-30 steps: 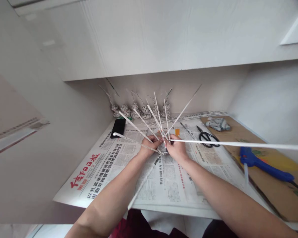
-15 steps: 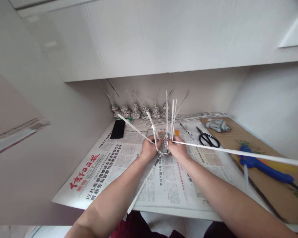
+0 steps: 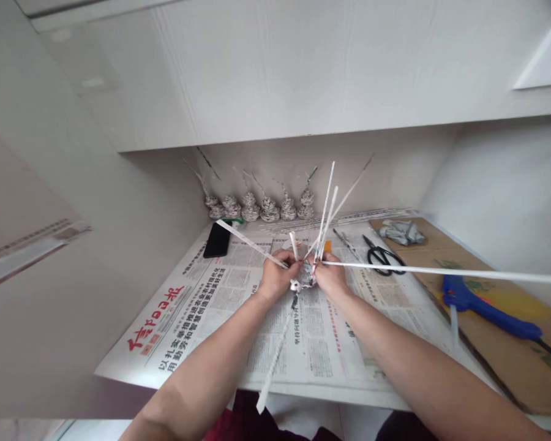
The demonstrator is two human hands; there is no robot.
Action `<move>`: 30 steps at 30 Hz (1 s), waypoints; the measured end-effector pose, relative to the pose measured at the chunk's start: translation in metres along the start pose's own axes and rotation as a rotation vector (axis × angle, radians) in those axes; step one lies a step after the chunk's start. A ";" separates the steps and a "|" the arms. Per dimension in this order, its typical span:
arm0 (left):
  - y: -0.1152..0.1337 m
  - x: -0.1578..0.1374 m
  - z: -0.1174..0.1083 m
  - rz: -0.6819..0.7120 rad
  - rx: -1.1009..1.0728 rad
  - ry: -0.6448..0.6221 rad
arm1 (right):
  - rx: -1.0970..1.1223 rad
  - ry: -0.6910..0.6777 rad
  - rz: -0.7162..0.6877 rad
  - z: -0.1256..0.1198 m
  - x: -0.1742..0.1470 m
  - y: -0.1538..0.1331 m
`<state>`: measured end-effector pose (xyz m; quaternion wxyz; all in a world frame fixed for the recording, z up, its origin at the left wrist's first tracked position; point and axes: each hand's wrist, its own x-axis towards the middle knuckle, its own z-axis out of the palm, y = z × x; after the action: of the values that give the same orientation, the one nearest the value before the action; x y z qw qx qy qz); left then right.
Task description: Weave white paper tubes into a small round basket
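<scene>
Between my hands is a small woven paper piece (image 3: 307,277), with rolled paper strips fanning out of it. My left hand (image 3: 278,272) is closed on its left side, next to a strip (image 3: 252,243) slanting up to the left. On the right side my right hand (image 3: 330,275) pinches the base of several strips. One long white paper strip (image 3: 441,270) runs from those fingers to the right edge of the view. Another strip (image 3: 275,361) hangs toward me past the table's front edge. My fingertips are partly hidden among the strips.
Newspaper (image 3: 202,312) covers the table. At the back stand several woven paper gourds (image 3: 269,209) beside loose paper strips. A black phone (image 3: 217,239) lies left. To the right are black-handled scissors (image 3: 386,260), a crumpled paper (image 3: 401,232) and a blue glue gun (image 3: 487,309) on cardboard (image 3: 491,373).
The upright strips have tilted to the right, and one near strip now points toward me. The strip hanging in front has swung right. The long strip's right end has risen.
</scene>
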<state>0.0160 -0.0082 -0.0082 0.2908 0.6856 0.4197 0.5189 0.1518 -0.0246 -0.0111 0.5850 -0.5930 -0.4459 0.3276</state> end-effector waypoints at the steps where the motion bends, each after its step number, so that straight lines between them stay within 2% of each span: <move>1: 0.000 0.000 -0.001 -0.009 0.003 0.003 | 0.025 -0.013 -0.004 0.001 -0.001 -0.001; 4: 0.000 0.002 -0.004 -0.063 0.005 0.022 | 0.074 -0.065 -0.019 0.002 -0.005 -0.005; 7: 0.000 0.003 -0.006 -0.099 -0.004 0.036 | 0.043 -0.107 -0.094 0.002 -0.008 -0.008; 15: -0.002 0.005 -0.005 -0.047 -0.073 0.033 | -0.020 -0.178 -0.237 -0.003 -0.008 -0.010; 18: 0.000 0.005 -0.005 -0.082 -0.124 -0.012 | 0.031 -0.124 -0.169 -0.001 -0.006 -0.007; 21: 0.001 0.005 -0.005 -0.106 -0.166 -0.002 | 0.148 -0.043 -0.054 0.002 -0.002 -0.004; 27: 0.002 0.004 -0.005 -0.087 -0.112 0.030 | 0.269 -0.054 0.183 0.005 -0.004 -0.007; 30: 0.003 0.004 -0.006 -0.092 -0.098 0.043 | 0.324 -0.051 0.200 0.006 -0.006 -0.008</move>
<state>0.0116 -0.0061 -0.0022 0.3385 0.6391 0.4312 0.5394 0.1425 -0.0283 -0.0045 0.6257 -0.5238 -0.3411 0.4666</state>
